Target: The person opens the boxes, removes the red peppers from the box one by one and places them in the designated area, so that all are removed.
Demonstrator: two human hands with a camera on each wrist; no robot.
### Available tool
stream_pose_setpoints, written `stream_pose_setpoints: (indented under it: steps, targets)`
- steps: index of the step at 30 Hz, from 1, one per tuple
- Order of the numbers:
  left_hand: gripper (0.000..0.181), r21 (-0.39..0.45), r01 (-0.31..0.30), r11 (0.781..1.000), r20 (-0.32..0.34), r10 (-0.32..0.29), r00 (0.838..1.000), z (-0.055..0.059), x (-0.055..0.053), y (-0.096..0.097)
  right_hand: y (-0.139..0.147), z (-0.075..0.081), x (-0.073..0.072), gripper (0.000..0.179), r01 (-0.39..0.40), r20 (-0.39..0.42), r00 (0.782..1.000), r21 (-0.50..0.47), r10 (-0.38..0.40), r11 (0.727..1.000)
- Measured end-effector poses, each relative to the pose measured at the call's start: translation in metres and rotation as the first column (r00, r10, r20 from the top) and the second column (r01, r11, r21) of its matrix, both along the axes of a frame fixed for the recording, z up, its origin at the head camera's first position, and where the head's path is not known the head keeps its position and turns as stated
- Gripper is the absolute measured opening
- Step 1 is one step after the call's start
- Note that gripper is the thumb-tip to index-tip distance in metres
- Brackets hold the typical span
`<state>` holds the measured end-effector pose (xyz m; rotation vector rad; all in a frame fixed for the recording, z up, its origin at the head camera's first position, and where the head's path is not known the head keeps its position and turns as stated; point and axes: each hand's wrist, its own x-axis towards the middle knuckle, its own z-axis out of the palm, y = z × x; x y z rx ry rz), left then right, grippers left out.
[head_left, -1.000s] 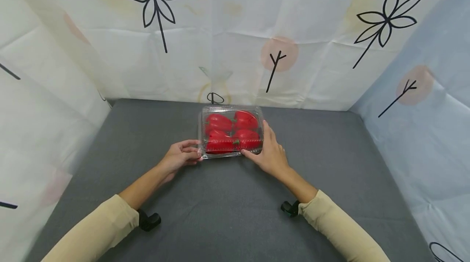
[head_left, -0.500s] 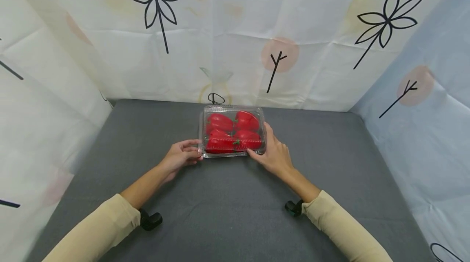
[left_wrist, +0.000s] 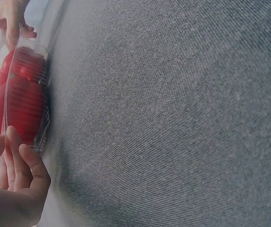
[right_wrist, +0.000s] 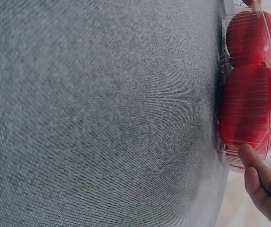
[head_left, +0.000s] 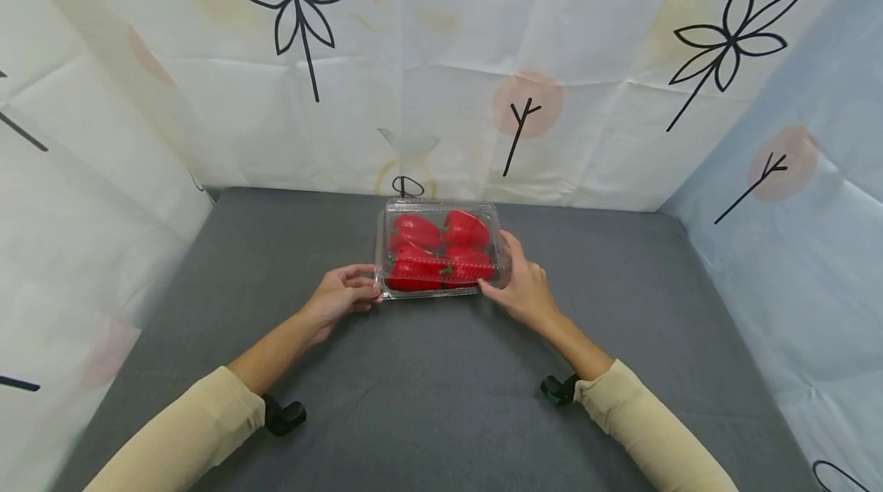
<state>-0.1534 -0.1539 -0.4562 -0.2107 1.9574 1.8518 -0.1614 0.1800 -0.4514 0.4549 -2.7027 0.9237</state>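
Note:
A clear plastic clamshell box (head_left: 441, 206) lies near the back of the table, its lid down over several red bell peppers (head_left: 417, 266) with green stems. At its front left corner, my left hand (head_left: 338, 297) pinches the box's rim between thumb and fingers, as the left wrist view also shows (left_wrist: 24, 179). My right hand (head_left: 526, 289) holds the right side, thumb at the front rim and fingers along the side wall. In the right wrist view, fingers (right_wrist: 254, 158) touch the ribbed end wall. Part of the right hand is cut off there.
The table has a grey cloth cover (head_left: 414, 392). White curtains with plant drawings (head_left: 441, 93) stand right behind the box and along both sides. A dark wrist camera (head_left: 283, 417) sits on the left wrist, another camera (head_left: 559, 390) on the right.
My right hand has shifted slightly to the right, its thumb sliding along the front rim. The right side of the box appears slightly farther right. My left hand keeps its pinch on the left corner.

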Motion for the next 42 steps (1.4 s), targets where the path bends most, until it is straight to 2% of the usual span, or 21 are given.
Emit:
stream_pose_setpoints:
  steps: [6,13,16,28,35,42]
  targets:
    - [0.048,-0.004,-0.002,1.0,0.002,0.002,1.0,0.001,-0.001,0.0,0.003,0.003,0.002,0.083,-0.022,-0.001,1.0,-0.031,0.022,0.999]
    - [0.051,0.011,0.004,1.0,-0.021,-0.004,1.0,0.002,-0.002,-0.003,0.007,-0.003,0.006,0.064,-0.06,-0.146,0.988,-0.004,0.059,0.998]
    - [0.05,0.008,0.002,1.0,-0.028,-0.002,1.0,0.003,-0.003,-0.004,0.008,-0.005,0.008,0.06,-0.067,-0.176,0.982,0.002,0.067,0.998]
    - [0.053,0.007,0.039,0.999,-0.01,-0.039,0.999,0.001,-0.002,-0.008,0.011,0.001,0.009,0.059,-0.063,-0.181,0.981,0.071,0.075,0.995]
    - [0.05,-0.007,0.091,0.996,0.001,-0.091,0.996,0.005,0.002,-0.011,0.018,0.002,0.012,0.059,-0.052,-0.208,0.975,0.127,0.078,0.991]
    - [0.052,0.014,0.128,0.992,0.003,-0.128,0.992,0.003,0.003,-0.013,0.024,0.005,0.013,0.057,-0.075,-0.219,0.97,0.132,0.103,0.988]
